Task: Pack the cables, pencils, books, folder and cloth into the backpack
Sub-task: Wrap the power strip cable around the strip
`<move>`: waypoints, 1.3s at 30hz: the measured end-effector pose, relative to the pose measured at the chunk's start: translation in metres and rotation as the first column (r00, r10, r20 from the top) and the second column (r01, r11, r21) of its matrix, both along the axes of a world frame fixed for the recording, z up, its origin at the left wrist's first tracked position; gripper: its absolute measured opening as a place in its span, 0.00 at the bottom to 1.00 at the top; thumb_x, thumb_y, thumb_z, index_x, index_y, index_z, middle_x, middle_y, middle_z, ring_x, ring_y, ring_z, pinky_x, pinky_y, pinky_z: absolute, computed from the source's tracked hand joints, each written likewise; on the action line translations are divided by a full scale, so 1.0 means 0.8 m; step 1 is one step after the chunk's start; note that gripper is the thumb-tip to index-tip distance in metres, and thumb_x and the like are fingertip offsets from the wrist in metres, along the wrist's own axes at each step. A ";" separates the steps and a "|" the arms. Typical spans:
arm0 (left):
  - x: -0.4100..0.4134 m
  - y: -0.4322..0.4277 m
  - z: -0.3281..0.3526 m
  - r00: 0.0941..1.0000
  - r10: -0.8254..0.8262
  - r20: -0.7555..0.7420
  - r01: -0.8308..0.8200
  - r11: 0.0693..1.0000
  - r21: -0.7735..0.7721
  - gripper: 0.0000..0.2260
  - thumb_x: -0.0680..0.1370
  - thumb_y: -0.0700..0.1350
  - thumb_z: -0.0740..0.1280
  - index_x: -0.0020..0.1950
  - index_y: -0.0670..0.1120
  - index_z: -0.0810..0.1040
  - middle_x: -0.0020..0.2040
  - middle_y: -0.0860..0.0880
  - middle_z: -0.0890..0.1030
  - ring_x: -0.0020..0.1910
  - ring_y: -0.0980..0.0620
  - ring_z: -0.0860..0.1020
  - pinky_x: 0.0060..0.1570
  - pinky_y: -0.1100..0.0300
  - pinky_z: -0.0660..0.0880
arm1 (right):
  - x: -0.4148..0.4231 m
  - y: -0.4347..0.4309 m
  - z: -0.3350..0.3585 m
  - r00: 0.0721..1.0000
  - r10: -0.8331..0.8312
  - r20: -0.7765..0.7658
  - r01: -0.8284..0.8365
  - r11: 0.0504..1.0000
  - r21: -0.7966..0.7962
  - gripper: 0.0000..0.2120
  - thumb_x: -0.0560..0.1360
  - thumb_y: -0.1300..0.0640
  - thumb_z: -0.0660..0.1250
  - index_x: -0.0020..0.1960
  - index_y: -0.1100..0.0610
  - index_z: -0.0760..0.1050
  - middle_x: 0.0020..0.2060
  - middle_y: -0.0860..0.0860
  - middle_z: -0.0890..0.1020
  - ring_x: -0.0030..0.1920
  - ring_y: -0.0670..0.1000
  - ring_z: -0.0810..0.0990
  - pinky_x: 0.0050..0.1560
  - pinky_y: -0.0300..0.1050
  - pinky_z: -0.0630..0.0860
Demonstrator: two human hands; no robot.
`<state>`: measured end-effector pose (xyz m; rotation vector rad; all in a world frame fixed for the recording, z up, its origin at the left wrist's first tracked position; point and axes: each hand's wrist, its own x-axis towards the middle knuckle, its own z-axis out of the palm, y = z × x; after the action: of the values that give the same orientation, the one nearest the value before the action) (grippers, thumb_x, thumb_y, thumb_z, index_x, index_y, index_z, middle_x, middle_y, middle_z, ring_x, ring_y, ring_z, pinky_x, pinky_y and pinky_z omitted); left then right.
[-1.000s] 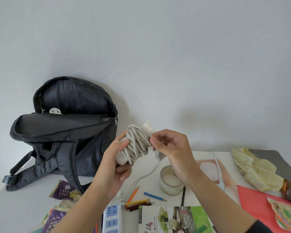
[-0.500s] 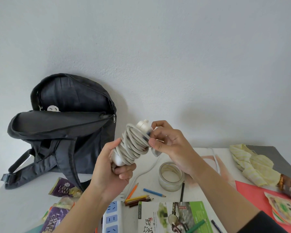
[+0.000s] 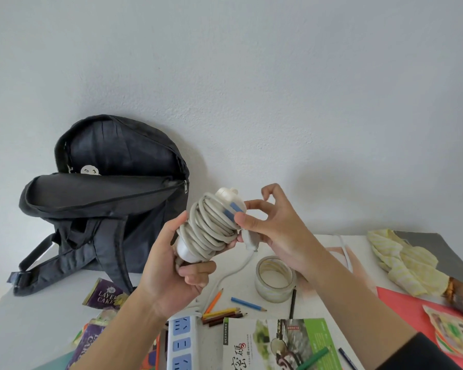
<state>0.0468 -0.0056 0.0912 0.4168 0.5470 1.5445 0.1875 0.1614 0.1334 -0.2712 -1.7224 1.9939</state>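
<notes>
My left hand [image 3: 175, 265] grips the lower end of a white power strip wrapped in its own grey cable [image 3: 211, 227], held up above the table. My right hand [image 3: 275, 225] pinches the cable's plug end against the bundle's right side. The black backpack [image 3: 104, 209] stands open against the wall at left, with a white plug showing inside. Coloured pencils [image 3: 226, 312] lie below my hands. A green-covered book [image 3: 275, 343] sits at the bottom. The yellow cloth [image 3: 401, 260] and the red folder [image 3: 412, 313] are at right.
A roll of clear tape [image 3: 274, 277] stands under my right wrist. A second white power strip [image 3: 183, 343] with blue sockets lies at the bottom, its cable running up the table. Purple snack packets [image 3: 104, 293] lie at left, more packets [image 3: 455, 327] at right.
The bundle has turned so a blue socket face shows at its top. My right hand has shifted lower on the bundle's right side, fingers now spread, pressing the plug end.
</notes>
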 end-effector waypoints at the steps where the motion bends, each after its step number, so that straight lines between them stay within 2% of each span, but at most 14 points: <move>1: -0.003 -0.002 0.000 1.000 -0.003 -0.010 0.003 1.000 0.010 0.30 0.72 0.58 0.77 0.65 0.39 0.77 0.54 0.41 0.78 0.22 0.59 0.60 0.18 0.69 0.67 | 0.000 0.001 0.004 0.998 0.054 0.045 -0.053 0.998 -0.017 0.31 0.62 0.53 0.84 0.52 0.54 0.66 0.48 0.54 0.83 0.37 0.62 0.82 0.44 0.58 0.81; 3: -0.008 -0.005 -0.003 0.999 -0.039 -0.015 0.040 0.999 0.032 0.30 0.75 0.60 0.73 0.66 0.39 0.76 0.54 0.40 0.79 0.22 0.59 0.61 0.19 0.69 0.67 | -0.002 0.003 0.008 0.982 0.147 0.121 -0.151 0.988 0.026 0.26 0.66 0.52 0.84 0.56 0.54 0.73 0.48 0.54 0.82 0.41 0.59 0.82 0.49 0.59 0.78; 6: -0.015 -0.008 -0.002 0.993 -0.108 -0.049 0.109 0.994 0.012 0.32 0.81 0.64 0.63 0.69 0.37 0.75 0.56 0.38 0.79 0.22 0.58 0.62 0.20 0.68 0.68 | -0.006 0.002 0.013 0.976 0.141 0.169 -0.168 0.973 0.159 0.26 0.71 0.51 0.80 0.66 0.42 0.76 0.54 0.57 0.83 0.50 0.62 0.81 0.58 0.56 0.76; 9: -0.025 -0.018 0.004 0.983 -0.122 -0.135 0.111 0.990 -0.090 0.34 0.77 0.67 0.66 0.66 0.37 0.78 0.56 0.37 0.81 0.22 0.58 0.61 0.19 0.67 0.68 | -0.014 0.000 0.015 0.968 0.184 0.168 -0.225 0.937 0.267 0.24 0.75 0.52 0.76 0.69 0.43 0.76 0.60 0.57 0.82 0.60 0.64 0.80 0.67 0.62 0.73; 12: -0.029 -0.029 0.026 0.945 -0.073 -0.318 0.023 0.987 -0.156 0.36 0.79 0.70 0.60 0.68 0.39 0.79 0.62 0.30 0.79 0.23 0.55 0.68 0.25 0.62 0.75 | -0.027 -0.005 0.011 0.953 0.263 0.153 -0.297 0.914 0.277 0.19 0.76 0.55 0.74 0.66 0.48 0.77 0.56 0.52 0.81 0.56 0.54 0.81 0.60 0.54 0.77; 15: -0.039 -0.041 0.054 0.851 -0.078 -0.519 -0.048 0.973 -0.226 0.37 0.80 0.70 0.54 0.67 0.39 0.80 0.64 0.28 0.78 0.34 0.47 0.79 0.35 0.58 0.79 | -0.042 -0.007 0.012 0.936 0.330 0.122 -0.350 0.905 0.241 0.19 0.74 0.54 0.75 0.63 0.51 0.75 0.54 0.54 0.81 0.51 0.54 0.81 0.52 0.52 0.78; 20: -0.081 -0.062 0.097 0.587 -0.050 -0.808 -0.237 0.944 -0.231 0.33 0.81 0.67 0.56 0.60 0.37 0.79 0.44 0.33 0.81 0.32 0.45 0.79 0.26 0.59 0.67 | -0.087 -0.020 0.005 0.927 0.373 0.038 -0.371 0.900 0.227 0.14 0.72 0.56 0.77 0.53 0.52 0.74 0.48 0.56 0.81 0.46 0.55 0.79 0.50 0.52 0.77; 23: -0.110 -0.063 0.125 0.460 0.032 -0.887 -0.367 0.917 -0.157 0.35 0.79 0.71 0.54 0.64 0.42 0.77 0.50 0.32 0.84 0.40 0.38 0.84 0.26 0.60 0.69 | -0.122 -0.037 0.006 0.923 0.373 -0.098 -0.368 0.927 0.064 0.13 0.73 0.58 0.76 0.53 0.52 0.74 0.50 0.61 0.80 0.47 0.58 0.79 0.49 0.52 0.80; 28: -0.178 -0.065 0.158 0.572 0.177 -0.801 -0.433 0.894 -0.112 0.37 0.77 0.72 0.51 0.67 0.45 0.77 0.57 0.35 0.85 0.50 0.33 0.85 0.37 0.56 0.83 | -0.180 -0.050 0.035 0.958 0.195 -0.213 -0.199 0.980 0.001 0.16 0.72 0.60 0.75 0.53 0.57 0.69 0.49 0.61 0.79 0.46 0.59 0.81 0.46 0.53 0.82; 30: -0.207 -0.067 0.165 0.539 0.209 -0.816 -0.476 0.875 -0.091 0.33 0.78 0.71 0.51 0.68 0.48 0.77 0.58 0.40 0.85 0.53 0.33 0.85 0.42 0.53 0.84 | -0.202 -0.049 0.044 0.967 0.096 -0.236 -0.107 0.994 -0.033 0.15 0.72 0.59 0.74 0.50 0.57 0.68 0.46 0.57 0.81 0.44 0.55 0.81 0.46 0.53 0.82; 32: -0.236 -0.065 0.166 0.400 0.206 -0.893 -0.563 0.824 -0.062 0.25 0.82 0.66 0.54 0.66 0.51 0.79 0.57 0.43 0.86 0.52 0.37 0.86 0.44 0.51 0.84 | -0.227 -0.044 0.048 0.977 -0.013 -0.211 0.005 0.999 -0.040 0.17 0.72 0.57 0.76 0.50 0.57 0.68 0.45 0.54 0.81 0.44 0.53 0.81 0.49 0.59 0.81; 35: -0.300 -0.053 0.144 -0.092 0.050 -0.995 -0.656 0.748 0.098 0.11 0.86 0.51 0.60 0.62 0.53 0.80 0.57 0.49 0.84 0.56 0.48 0.83 0.55 0.52 0.81 | -0.270 -0.039 0.052 0.971 -0.220 -0.091 0.226 0.972 0.063 0.21 0.69 0.48 0.79 0.50 0.53 0.70 0.49 0.58 0.81 0.46 0.55 0.82 0.51 0.68 0.81; 37: -0.341 -0.043 0.123 -0.387 -0.107 -0.916 -0.583 0.798 0.153 0.11 0.84 0.50 0.63 0.64 0.55 0.80 0.60 0.53 0.82 0.62 0.53 0.79 0.63 0.52 0.76 | -0.295 -0.040 0.053 0.943 -0.330 -0.047 0.331 0.915 0.232 0.18 0.70 0.47 0.78 0.47 0.50 0.70 0.48 0.55 0.80 0.45 0.53 0.81 0.48 0.61 0.82; 39: -0.373 -0.032 0.104 -0.562 -0.253 -0.788 -0.503 0.860 0.083 0.15 0.83 0.54 0.63 0.69 0.56 0.77 0.64 0.53 0.79 0.67 0.51 0.75 0.65 0.48 0.71 | -0.322 -0.046 0.050 0.918 -0.395 -0.035 0.379 0.845 0.377 0.16 0.73 0.51 0.77 0.48 0.50 0.69 0.45 0.48 0.78 0.42 0.48 0.79 0.43 0.49 0.79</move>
<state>-0.2517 -0.0314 0.1745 1.5418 2.6818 0.5349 -0.0697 0.1247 0.1731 -0.4878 -1.8609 1.3458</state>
